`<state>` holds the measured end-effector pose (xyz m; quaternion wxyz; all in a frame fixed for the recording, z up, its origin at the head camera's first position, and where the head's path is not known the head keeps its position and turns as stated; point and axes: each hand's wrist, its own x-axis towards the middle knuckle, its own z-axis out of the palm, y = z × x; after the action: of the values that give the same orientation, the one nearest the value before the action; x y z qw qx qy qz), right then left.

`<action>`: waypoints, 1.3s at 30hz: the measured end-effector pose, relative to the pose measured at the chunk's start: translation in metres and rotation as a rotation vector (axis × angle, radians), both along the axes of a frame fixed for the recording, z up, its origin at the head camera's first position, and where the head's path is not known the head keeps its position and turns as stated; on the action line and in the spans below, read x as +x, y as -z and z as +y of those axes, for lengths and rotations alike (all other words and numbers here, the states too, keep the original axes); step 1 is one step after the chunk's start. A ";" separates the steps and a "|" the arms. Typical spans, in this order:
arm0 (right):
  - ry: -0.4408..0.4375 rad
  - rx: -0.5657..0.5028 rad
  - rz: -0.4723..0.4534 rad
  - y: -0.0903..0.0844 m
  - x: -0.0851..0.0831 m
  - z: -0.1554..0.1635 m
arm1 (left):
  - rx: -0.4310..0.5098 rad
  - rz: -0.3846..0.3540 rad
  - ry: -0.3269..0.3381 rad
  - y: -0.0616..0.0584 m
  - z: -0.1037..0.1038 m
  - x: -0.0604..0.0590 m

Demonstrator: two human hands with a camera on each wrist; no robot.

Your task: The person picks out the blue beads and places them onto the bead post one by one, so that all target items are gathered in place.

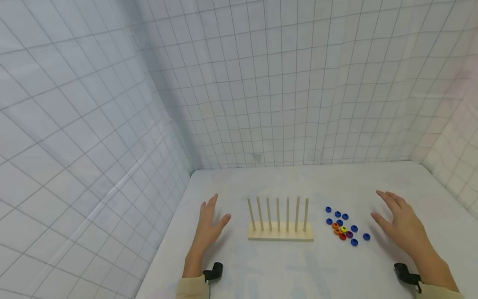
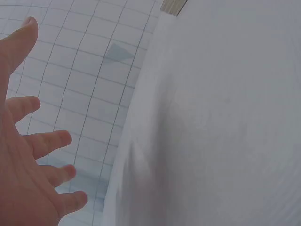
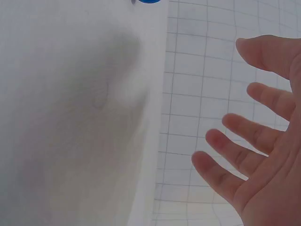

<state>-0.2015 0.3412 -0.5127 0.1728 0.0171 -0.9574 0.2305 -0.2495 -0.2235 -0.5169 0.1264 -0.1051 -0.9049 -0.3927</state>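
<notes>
A wooden peg rack (image 1: 280,231) with several bare upright pegs stands in the middle of the white table (image 1: 284,182). Just right of it lies a cluster of small rings (image 1: 344,226): several blue, with orange, red, yellow and purple ones among them. My left hand (image 1: 209,222) hovers flat and open to the left of the rack, fingers spread (image 2: 44,141), holding nothing. My right hand (image 1: 399,220) hovers open to the right of the rings, fingers spread (image 3: 244,141), also empty. One blue ring (image 3: 146,1) shows at the top edge of the right wrist view.
White gridded cloth walls (image 1: 261,83) close in the table at the back and on both sides. The table's left edge (image 1: 175,220) lies close to my left hand. A corner of the wooden rack (image 2: 173,5) shows in the left wrist view.
</notes>
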 end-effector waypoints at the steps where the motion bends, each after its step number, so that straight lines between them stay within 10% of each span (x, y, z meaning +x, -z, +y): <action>1: -0.015 -0.027 -0.003 0.000 0.000 0.000 | 0.035 -0.019 0.015 0.000 0.002 0.001; 12: -0.163 -0.232 -0.083 0.006 -0.004 0.001 | 0.306 -0.109 0.246 -0.002 0.032 0.000; 20: -0.213 -0.239 -0.230 0.009 -0.006 -0.009 | 0.336 -0.186 0.391 0.006 0.044 0.004; 39: -0.225 -0.126 -0.274 0.015 -0.006 -0.024 | 0.160 -0.276 0.401 0.024 0.054 0.005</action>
<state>-0.2072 0.3175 -0.5276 0.0147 0.0815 -0.9478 0.3081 -0.2447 -0.1692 -0.5410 -0.0709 -0.2173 -0.8408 -0.4908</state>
